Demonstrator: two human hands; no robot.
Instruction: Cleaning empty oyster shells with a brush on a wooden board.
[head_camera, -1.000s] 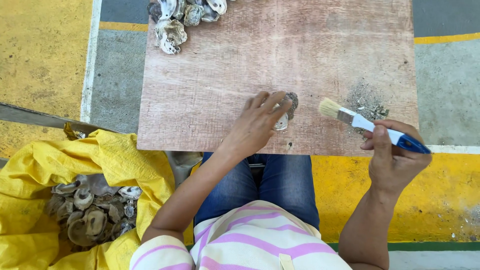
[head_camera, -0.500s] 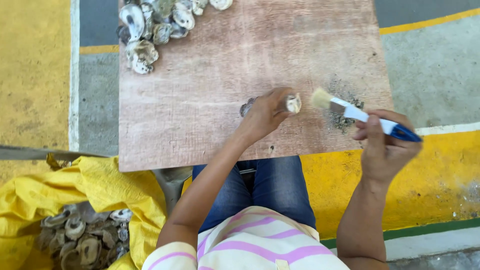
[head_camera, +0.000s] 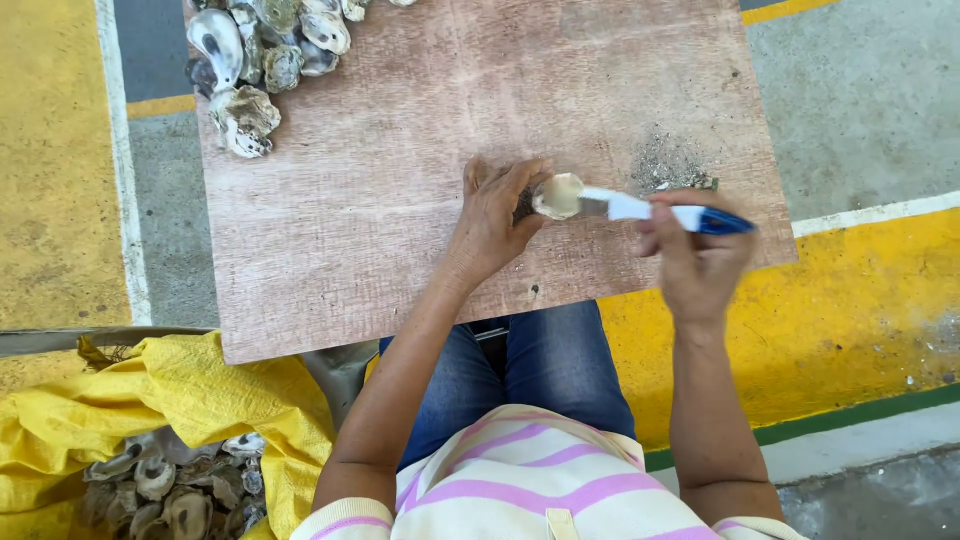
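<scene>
My left hand (head_camera: 495, 215) grips an oyster shell (head_camera: 557, 194) just above the wooden board (head_camera: 400, 190), near its front edge. My right hand (head_camera: 697, 255) holds a paintbrush with a blue and white handle (head_camera: 660, 211). Its pale bristles rest against the shell in my left hand. A small patch of grey grit (head_camera: 668, 165) lies on the board just beyond the brush.
A pile of several oyster shells (head_camera: 262, 55) lies at the board's far left corner. A yellow sack (head_camera: 130, 430) with more shells (head_camera: 175, 490) sits on the floor at my left. The floor is yellow and grey with painted lines. My legs are under the board.
My left hand lifted the shell off the board and turned it toward the brush. My right hand brought the brush left until its bristles met the shell.
</scene>
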